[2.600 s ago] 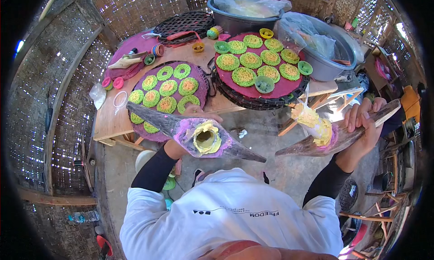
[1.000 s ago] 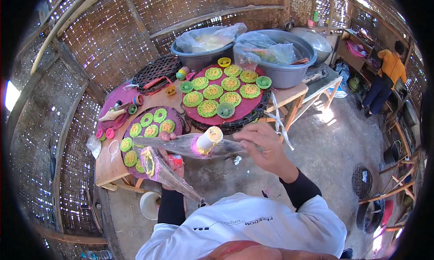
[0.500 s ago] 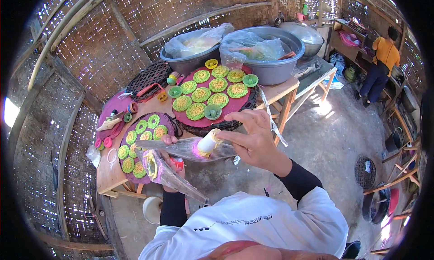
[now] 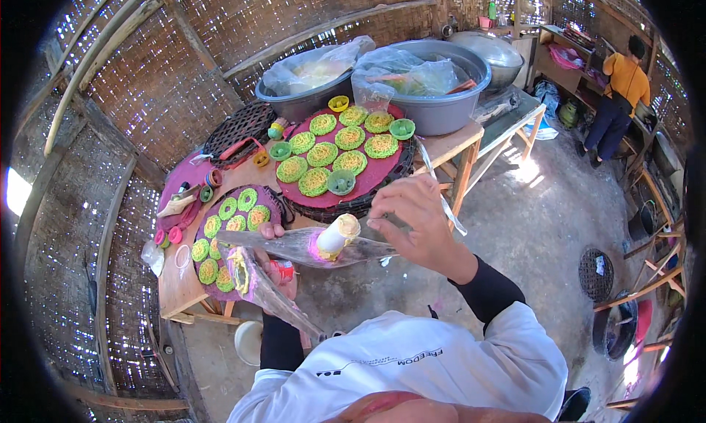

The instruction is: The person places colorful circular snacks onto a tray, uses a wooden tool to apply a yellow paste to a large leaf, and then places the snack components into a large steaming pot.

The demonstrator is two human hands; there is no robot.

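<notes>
Two wooden pieces [image 4: 298, 247] in left fingers [image 4: 273, 230]; right fingers [image 4: 403, 195] parted.

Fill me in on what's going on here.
A person's left hand grips two wooden bars: one bar carries a white tube with yellow paste on its end, the other bar has a yellow-smeared hole. The right hand is just beside the tube's end, nothing visible in its fingers. Behind, green-and-yellow rounds lie on a larger tray and a smaller tray. Another person stands at the far right.
</notes>
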